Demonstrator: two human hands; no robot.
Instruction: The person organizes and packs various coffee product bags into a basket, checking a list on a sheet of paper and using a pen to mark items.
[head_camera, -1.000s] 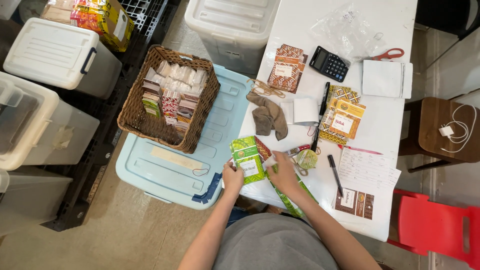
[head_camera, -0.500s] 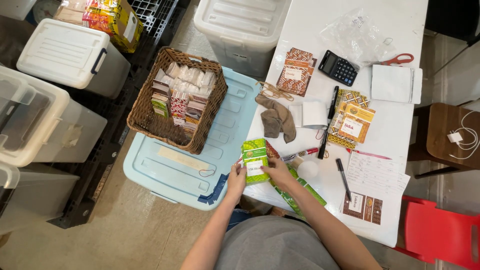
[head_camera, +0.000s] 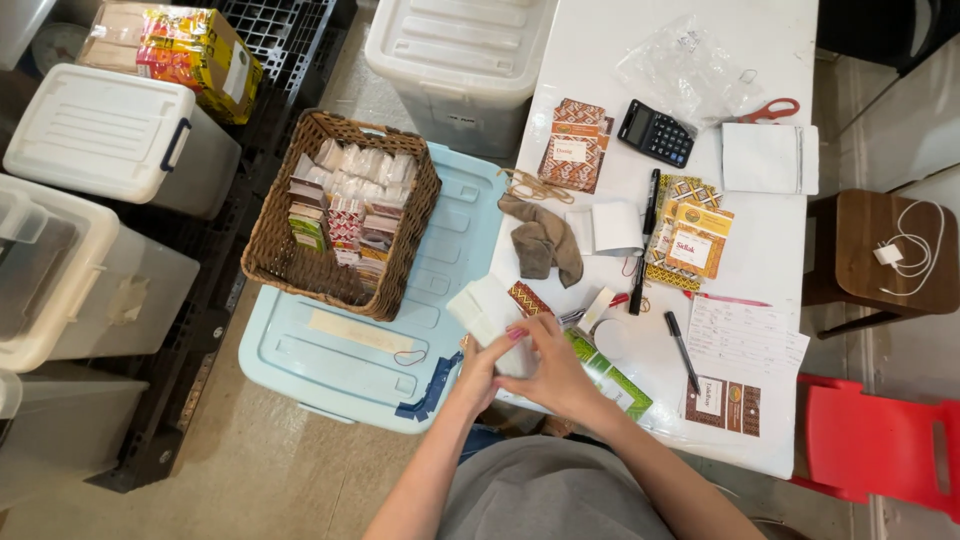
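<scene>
Holding a white packet (head_camera: 487, 308) with both hands together at the tabletop's near left corner: left hand (head_camera: 478, 368) under it, right hand (head_camera: 552, 368) closed over its lower end. Green packets (head_camera: 608, 372) lie just beside my right hand. Wicker basket (head_camera: 340, 214) sits on the blue bin lid (head_camera: 340, 352) left of the tabletop (head_camera: 780, 250).

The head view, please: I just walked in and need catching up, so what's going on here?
A person holds a small white packet in both hands, left hand and right hand, at the edge of the white table. A wicker basket of packets sits on a blue bin lid beside it.
</scene>
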